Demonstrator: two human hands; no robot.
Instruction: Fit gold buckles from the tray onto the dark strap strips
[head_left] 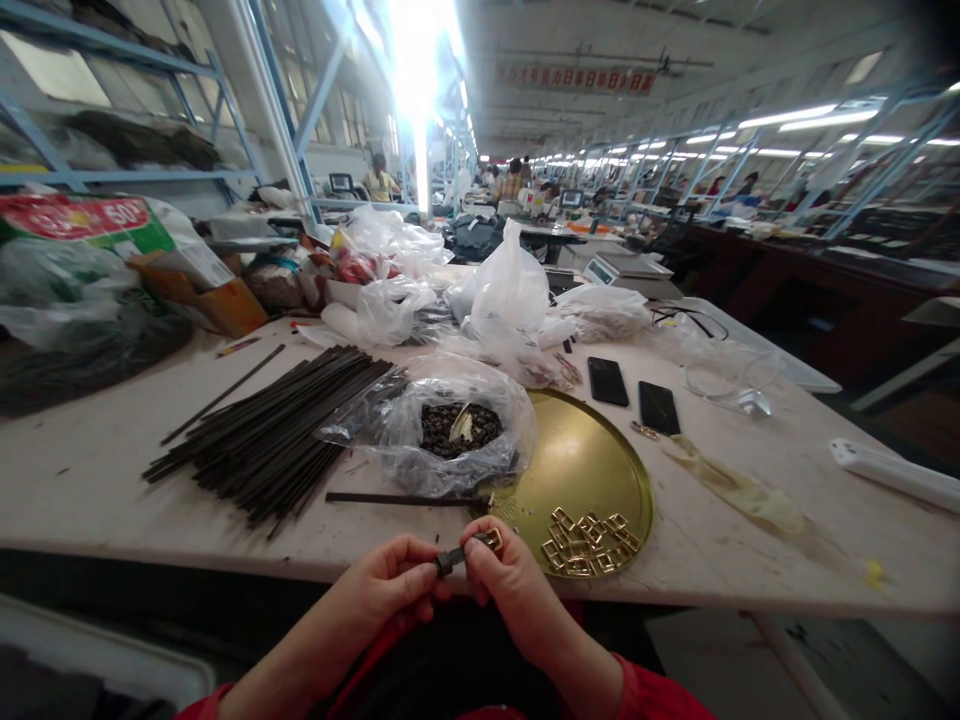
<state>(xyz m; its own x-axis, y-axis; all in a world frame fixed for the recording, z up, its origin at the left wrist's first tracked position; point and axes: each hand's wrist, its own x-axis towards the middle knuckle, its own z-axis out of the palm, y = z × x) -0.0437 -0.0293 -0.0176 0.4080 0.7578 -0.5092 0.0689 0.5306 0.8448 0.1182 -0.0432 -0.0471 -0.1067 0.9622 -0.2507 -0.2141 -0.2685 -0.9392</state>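
Between my two hands is a dark strap (pixel 453 560) with a gold buckle (pixel 493 539) at its right end. My left hand (pixel 405 580) pinches the strap near a dark loop. The fingers of my right hand (pixel 499 565) close on the strap just beside the buckle. Several loose gold buckles (pixel 589 545) lie on a round gold tray (pixel 577 450) to the right. Behind my hands, a clear plastic bag (pixel 397 455) holds many small dark pieces (pixel 442 430). One dark strip (pixel 405 499) lies flat in front of the bag, its right end reaching the tray.
A fanned pile of dark strips (pixel 277 430) spreads over the table (pixel 105 510) at left. Two phones (pixel 607 381), a pale yellow glove-like piece (pixel 742 490) and a white handle-shaped object (pixel 892 468) lie at right. Plastic bags (pixel 510 285) and a scale (pixel 626 272) stand behind.
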